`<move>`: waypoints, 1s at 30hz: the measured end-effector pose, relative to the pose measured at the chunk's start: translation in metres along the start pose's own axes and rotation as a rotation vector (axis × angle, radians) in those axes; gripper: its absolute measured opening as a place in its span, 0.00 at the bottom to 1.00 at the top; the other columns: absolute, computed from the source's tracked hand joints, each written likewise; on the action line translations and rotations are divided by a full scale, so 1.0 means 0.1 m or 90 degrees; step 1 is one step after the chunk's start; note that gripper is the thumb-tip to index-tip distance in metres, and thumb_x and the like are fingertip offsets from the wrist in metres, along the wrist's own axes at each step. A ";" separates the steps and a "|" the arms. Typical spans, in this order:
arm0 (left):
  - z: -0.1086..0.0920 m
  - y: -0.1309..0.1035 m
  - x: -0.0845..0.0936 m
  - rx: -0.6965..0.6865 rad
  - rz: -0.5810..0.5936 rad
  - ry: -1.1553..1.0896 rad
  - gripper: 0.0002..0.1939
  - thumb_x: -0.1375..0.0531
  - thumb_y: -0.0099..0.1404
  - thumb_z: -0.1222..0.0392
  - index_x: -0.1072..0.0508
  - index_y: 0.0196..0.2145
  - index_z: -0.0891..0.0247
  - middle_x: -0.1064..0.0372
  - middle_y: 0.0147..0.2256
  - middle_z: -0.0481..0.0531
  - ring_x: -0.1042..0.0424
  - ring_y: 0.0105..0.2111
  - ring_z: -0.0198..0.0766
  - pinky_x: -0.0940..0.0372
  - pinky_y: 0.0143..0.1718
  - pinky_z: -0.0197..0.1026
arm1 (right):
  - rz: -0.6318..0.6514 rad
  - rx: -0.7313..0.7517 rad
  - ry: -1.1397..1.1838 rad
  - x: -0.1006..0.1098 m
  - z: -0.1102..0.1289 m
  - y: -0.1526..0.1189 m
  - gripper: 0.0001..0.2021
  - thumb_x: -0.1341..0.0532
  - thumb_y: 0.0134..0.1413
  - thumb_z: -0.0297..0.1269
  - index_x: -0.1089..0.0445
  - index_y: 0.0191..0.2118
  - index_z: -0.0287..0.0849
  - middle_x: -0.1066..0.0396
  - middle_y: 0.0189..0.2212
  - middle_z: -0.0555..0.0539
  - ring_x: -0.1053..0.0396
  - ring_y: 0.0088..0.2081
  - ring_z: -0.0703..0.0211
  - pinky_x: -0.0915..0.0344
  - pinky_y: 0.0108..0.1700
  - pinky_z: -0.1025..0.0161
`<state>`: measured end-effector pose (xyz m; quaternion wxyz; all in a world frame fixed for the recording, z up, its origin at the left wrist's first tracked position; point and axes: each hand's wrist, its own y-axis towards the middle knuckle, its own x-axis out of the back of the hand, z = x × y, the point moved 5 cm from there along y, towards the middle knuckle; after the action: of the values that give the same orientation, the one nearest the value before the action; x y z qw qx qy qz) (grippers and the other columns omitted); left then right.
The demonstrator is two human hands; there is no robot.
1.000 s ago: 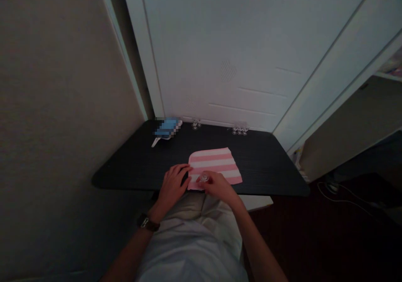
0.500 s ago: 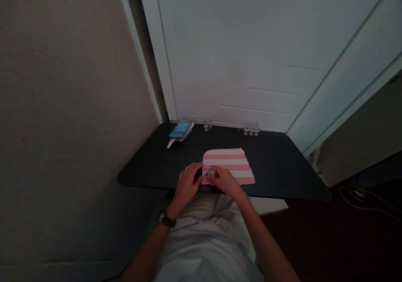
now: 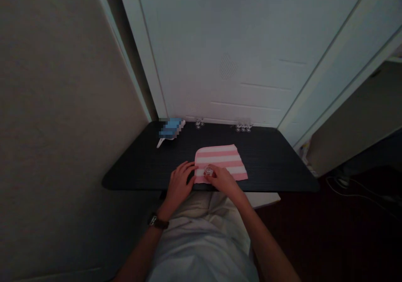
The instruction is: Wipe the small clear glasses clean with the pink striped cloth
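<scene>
My right hand [image 3: 223,180] has its thumb and fingertips drawn in narrow around 1 small clear round piece [image 3: 208,171], holding it by the sides with its top facing up. The piece is over the left part of the pink-and-white striped cloth [image 3: 224,158], near the edge closest to me; whether its underside touches the fabric, I cannot tell.

My left hand [image 3: 179,185] holds nothing that I can see. It rests palm down at the cloth's left side, the fingers moderately wide and a dark gap between thumb and forefinger, their tips at the fabric's left edge. A watch [image 3: 153,220] is strapped round that wrist.

The cloth lies flat on the black table [image 3: 138,165], towards the front. Along the back, by the white panel [image 3: 257,43], are 2 groups of small clear pieces — a smaller group [image 3: 199,124] and, well apart to its right, a larger group [image 3: 244,127]. At the back left corner lies a blue-topped object [image 3: 171,128], its upper face too pixelated to read.
</scene>
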<state>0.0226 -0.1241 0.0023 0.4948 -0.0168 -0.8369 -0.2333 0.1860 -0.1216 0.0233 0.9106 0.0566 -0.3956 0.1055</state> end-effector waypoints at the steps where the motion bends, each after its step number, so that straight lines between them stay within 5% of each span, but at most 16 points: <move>1: 0.00 0.00 0.00 0.002 0.000 0.000 0.16 0.47 0.63 0.62 0.32 0.49 0.56 0.36 0.55 0.51 0.43 0.57 0.48 0.43 0.52 0.53 | 0.000 -0.011 -0.002 0.07 -0.07 -0.04 0.09 0.42 0.52 0.37 0.29 0.39 0.45 0.28 0.26 0.50 0.34 0.27 0.61 0.43 0.30 0.67; 7: 0.00 0.00 0.01 -0.005 0.001 -0.004 0.16 0.47 0.63 0.62 0.32 0.49 0.55 0.35 0.54 0.51 0.43 0.57 0.47 0.43 0.52 0.52 | -0.048 -0.113 -0.006 0.66 -0.72 -0.34 0.11 0.46 0.54 0.37 0.30 0.40 0.41 0.31 0.19 0.49 0.34 0.20 0.60 0.42 0.25 0.66; 11: 0.01 0.01 0.00 -0.004 -0.003 0.002 0.16 0.47 0.64 0.61 0.32 0.49 0.54 0.35 0.54 0.51 0.43 0.57 0.48 0.43 0.52 0.53 | -0.104 -0.136 -0.012 0.87 -0.85 -0.44 0.11 0.46 0.53 0.37 0.30 0.39 0.41 0.31 0.20 0.48 0.33 0.22 0.59 0.41 0.26 0.65; 14: 0.01 0.01 -0.01 -0.009 0.000 0.005 0.16 0.48 0.65 0.59 0.32 0.49 0.54 0.35 0.54 0.51 0.42 0.57 0.48 0.43 0.51 0.53 | -0.113 -0.110 0.000 0.76 -0.64 -0.39 0.11 0.47 0.55 0.38 0.30 0.39 0.41 0.30 0.22 0.48 0.32 0.25 0.60 0.40 0.28 0.66; 22: 0.02 0.01 -0.02 -0.015 -0.002 0.010 0.16 0.47 0.64 0.59 0.33 0.49 0.55 0.36 0.54 0.51 0.42 0.57 0.47 0.43 0.52 0.52 | -0.012 0.017 -0.024 0.00 0.18 -0.06 0.11 0.42 0.53 0.39 0.29 0.42 0.46 0.26 0.30 0.49 0.31 0.31 0.60 0.42 0.32 0.67; 26: 0.02 0.01 -0.01 -0.016 -0.003 -0.003 0.15 0.47 0.64 0.60 0.32 0.49 0.55 0.35 0.54 0.51 0.42 0.57 0.47 0.43 0.52 0.52 | -0.003 0.008 -0.034 0.00 0.11 -0.05 0.11 0.42 0.53 0.40 0.29 0.41 0.45 0.26 0.28 0.48 0.31 0.30 0.59 0.42 0.31 0.67; 30: 0.04 0.02 -0.01 -0.008 -0.001 -0.008 0.15 0.47 0.64 0.61 0.31 0.48 0.56 0.35 0.53 0.51 0.42 0.57 0.47 0.42 0.52 0.52 | -0.010 -0.012 -0.023 0.28 -0.27 -0.27 0.09 0.43 0.54 0.40 0.29 0.37 0.44 0.27 0.26 0.50 0.31 0.27 0.61 0.41 0.30 0.69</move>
<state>0.0206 -0.1208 0.0007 0.4895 -0.0208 -0.8385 -0.2384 0.2303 -0.1383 0.0254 0.9045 0.0528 -0.4127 0.0931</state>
